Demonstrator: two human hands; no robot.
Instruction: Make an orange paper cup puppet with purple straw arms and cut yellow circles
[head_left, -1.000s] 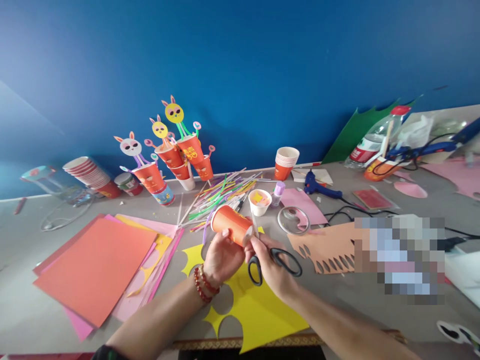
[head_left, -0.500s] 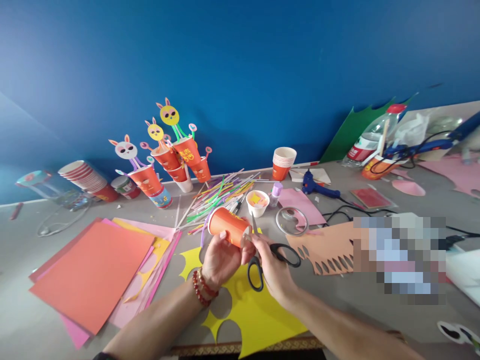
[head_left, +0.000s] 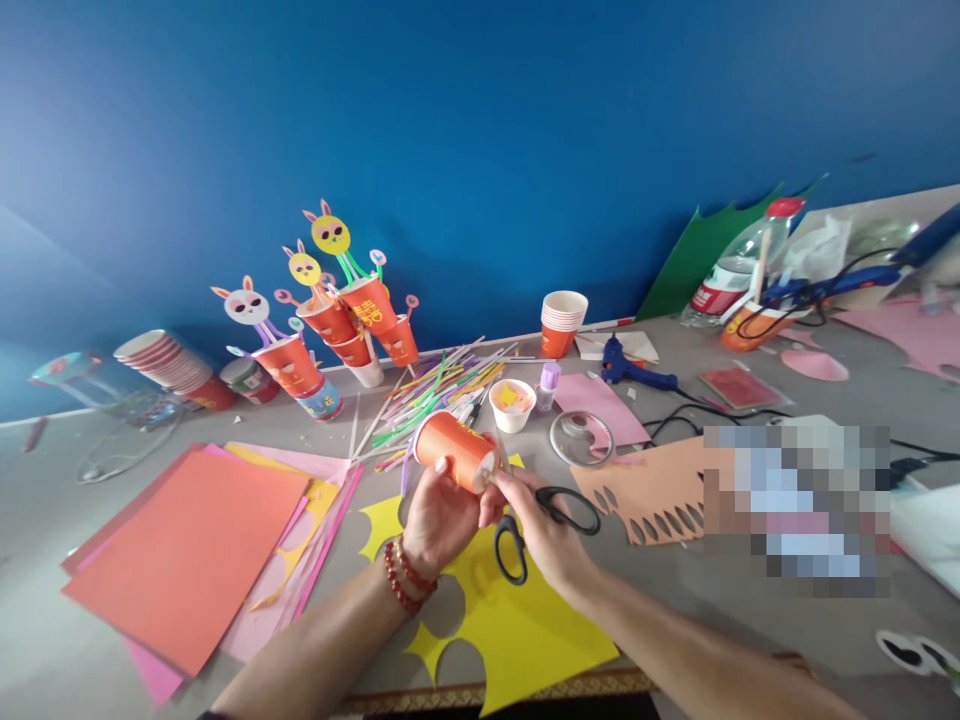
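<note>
An orange paper cup (head_left: 454, 450) lies tilted on its side in my left hand (head_left: 437, 522), its rim to the left and its base to the right. My fingers wrap around it from below. My right hand (head_left: 551, 545) grips black-handled scissors (head_left: 551, 497), whose blades point up and away beside the cup's base. The thumb and fingertips of that hand touch the cup's base; whether they pinch something small there is hard to make out. Beneath both hands lies a yellow sheet (head_left: 529, 640) with rounded cut-outs.
Coloured sheets (head_left: 195, 540) are piled at left. Behind the cup lie many pipe cleaners (head_left: 435, 395), a white tub (head_left: 512, 408) and stacked cups (head_left: 562, 325). Decorated bunny cups (head_left: 285, 365) stand at the back left. A blue glue gun (head_left: 637, 372) with its cord lies to the right.
My right fingertips have shifted slightly left along the cup's base, and the cup has turned a little so more of its base shows. The view has moved slightly.
</note>
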